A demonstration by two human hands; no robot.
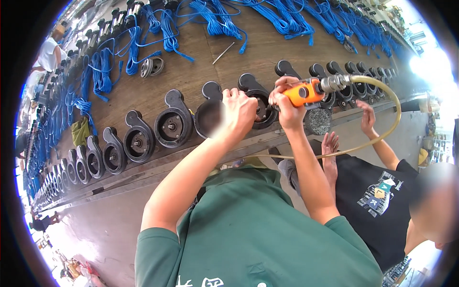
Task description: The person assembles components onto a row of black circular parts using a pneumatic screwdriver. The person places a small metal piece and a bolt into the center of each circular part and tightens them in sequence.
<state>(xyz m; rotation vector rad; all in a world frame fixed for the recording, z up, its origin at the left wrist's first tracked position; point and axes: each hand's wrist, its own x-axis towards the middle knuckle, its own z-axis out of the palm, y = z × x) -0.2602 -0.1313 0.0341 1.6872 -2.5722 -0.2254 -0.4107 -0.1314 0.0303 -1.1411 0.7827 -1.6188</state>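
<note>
My right hand [289, 107] is wrapped round an orange air-powered tool [304, 93], its metal fitting joined to a yellowish hose [398, 103]. My left hand [239, 112] is closed, fingers curled over the left edge of a black round housing [260, 119]; whatever lies in its fingers is hidden. A neighbouring housing [208, 119] sits left of that hand, partly blurred. Further left along the row, an open housing [173, 125] shows a metal shaft at its centre. A grey speckled round piece [319, 121] lies below the tool.
Bundles of blue cord [210, 19] line the table's far side. A thin metal rod [223, 53], metal discs [152, 67] and green cloth [80, 131] lie on the brown tabletop [191, 71]. To my right, a person in a black shirt [368, 191] holds both hands near the edge.
</note>
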